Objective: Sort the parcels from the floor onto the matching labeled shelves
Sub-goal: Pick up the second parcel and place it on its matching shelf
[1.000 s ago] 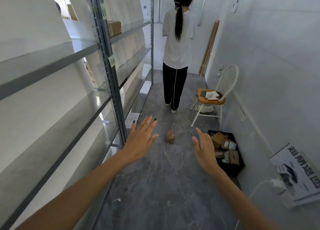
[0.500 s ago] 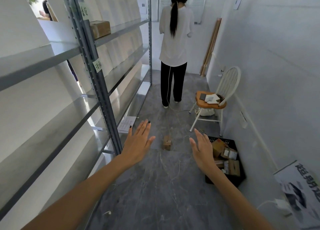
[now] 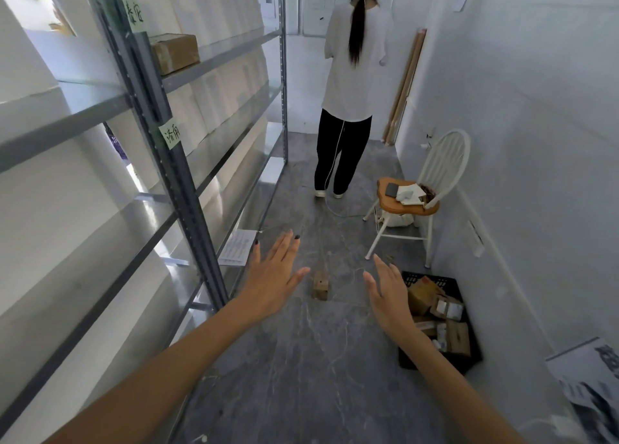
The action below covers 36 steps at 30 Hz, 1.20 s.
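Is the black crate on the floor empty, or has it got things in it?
Not empty. The black crate holds several brown parcels, some with white labels, piled inside it.

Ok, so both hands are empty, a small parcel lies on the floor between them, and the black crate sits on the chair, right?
Not quite: the head view shows the black crate on the floor near the chair, not on it. The rest holds: left hand and right hand are empty, the small parcel between them.
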{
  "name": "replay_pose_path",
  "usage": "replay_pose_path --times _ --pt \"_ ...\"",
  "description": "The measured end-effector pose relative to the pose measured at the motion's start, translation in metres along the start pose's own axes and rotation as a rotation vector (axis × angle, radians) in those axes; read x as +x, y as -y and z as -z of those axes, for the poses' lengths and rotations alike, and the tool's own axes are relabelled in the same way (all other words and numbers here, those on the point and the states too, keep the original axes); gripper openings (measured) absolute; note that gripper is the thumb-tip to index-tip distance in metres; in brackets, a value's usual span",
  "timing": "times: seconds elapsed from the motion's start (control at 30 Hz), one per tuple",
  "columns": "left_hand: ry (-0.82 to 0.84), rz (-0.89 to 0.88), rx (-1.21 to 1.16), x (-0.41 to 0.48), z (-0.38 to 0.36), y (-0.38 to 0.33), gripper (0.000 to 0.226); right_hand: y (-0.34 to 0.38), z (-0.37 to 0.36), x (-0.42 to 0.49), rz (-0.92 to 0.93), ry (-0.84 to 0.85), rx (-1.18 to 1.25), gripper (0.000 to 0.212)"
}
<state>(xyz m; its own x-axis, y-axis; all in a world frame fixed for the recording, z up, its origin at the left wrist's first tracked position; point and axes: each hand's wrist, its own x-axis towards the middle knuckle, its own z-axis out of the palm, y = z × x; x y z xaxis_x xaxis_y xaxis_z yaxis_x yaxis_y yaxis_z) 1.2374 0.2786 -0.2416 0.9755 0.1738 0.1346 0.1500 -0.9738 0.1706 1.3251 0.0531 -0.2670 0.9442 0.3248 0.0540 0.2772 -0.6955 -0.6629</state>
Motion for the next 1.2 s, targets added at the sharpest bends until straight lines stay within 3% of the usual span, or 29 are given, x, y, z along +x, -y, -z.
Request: replay_pose_path --times 0.33,0.7,1.2 --pt "0.007 -0.013 -0.060 0.066 -0.014 0.016 0.086 0.003 -0.004 0.058 0.005 0.000 0.007 0.058" --pt "0.026 0.031 -0.019 0.161 -0.030 0.010 0.070 -0.013 -0.015 0.162 -0.028 0.081 0.087 0.056" --pt "-0.024 0.101 0.001 0.298 -0.058 0.014 0.083 -0.034 -0.018 0.302 -0.011 0.190 0.132 0.057"
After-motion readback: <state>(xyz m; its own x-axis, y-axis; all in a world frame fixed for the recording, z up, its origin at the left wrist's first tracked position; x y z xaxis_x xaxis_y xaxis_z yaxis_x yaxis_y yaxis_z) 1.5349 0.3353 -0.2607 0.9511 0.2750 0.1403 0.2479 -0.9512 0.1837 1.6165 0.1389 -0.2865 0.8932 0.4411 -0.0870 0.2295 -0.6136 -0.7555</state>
